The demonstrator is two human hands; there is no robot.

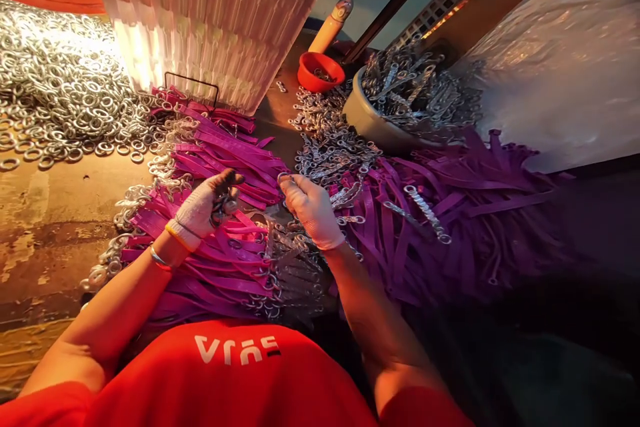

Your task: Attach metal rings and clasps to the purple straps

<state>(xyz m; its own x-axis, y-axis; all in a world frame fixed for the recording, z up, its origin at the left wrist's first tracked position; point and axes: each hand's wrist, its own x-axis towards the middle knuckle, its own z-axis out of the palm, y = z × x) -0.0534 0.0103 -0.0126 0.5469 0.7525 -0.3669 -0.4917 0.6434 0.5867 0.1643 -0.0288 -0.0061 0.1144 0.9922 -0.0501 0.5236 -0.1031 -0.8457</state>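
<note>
My left hand (200,208), in a white work glove with dark fingertips, curls around several small metal rings (223,208). My right hand (314,210), gloved too, pinches a metal ring (283,175) between thumb and fingertips. Under and between the hands lie purple straps (235,154), many with rings or twisted metal links at their ends. A row of pale metal rings (167,164) borders the straps on the left. Twisted metal links (335,154) lie in a heap just beyond my right hand.
Loose rings (80,94) form a large heap at the left. A red bowl (320,84) and a grey tub (367,117) of metal links stand at the back. More purple straps (450,194) pile up at right. A ribbed translucent sheet (215,20) rises behind.
</note>
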